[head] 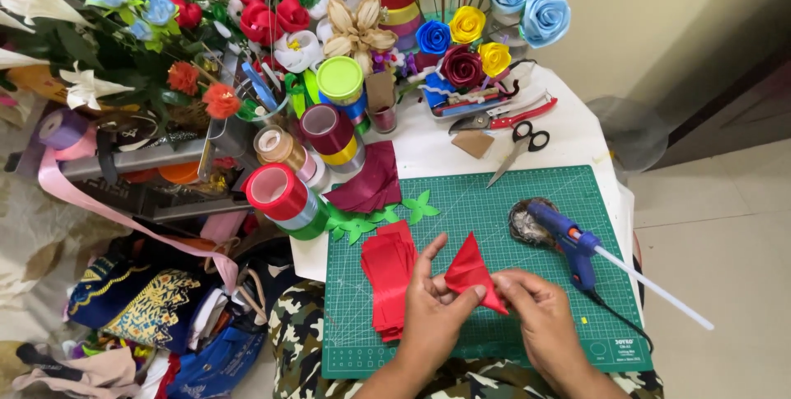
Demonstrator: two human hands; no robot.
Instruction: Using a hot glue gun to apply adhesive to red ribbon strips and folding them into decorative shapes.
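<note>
Both hands hold a red ribbon piece (pixel 470 269) folded into a pointed triangle above the green cutting mat (pixel 478 193). My left hand (pixel 434 310) pinches its left lower edge with thumb and fingers. My right hand (pixel 540 310) grips its lower right tip. Just left of my left hand, a stack of cut red ribbon squares (pixel 387 271) lies on the mat. A blue glue gun (pixel 570 242) with a white glue stick rests on the mat's right side, nozzle on a dark round dish (pixel 524 222).
Several ribbon spools (pixel 284 193) crowd the table's left, with green leaf cutouts (pixel 371 222) and a dark red cloth (pixel 371 180) beside them. Black scissors (pixel 521 145) and red pliers (pixel 503 117) lie behind the mat. Ribbon roses (pixel 486 11) stand at the back.
</note>
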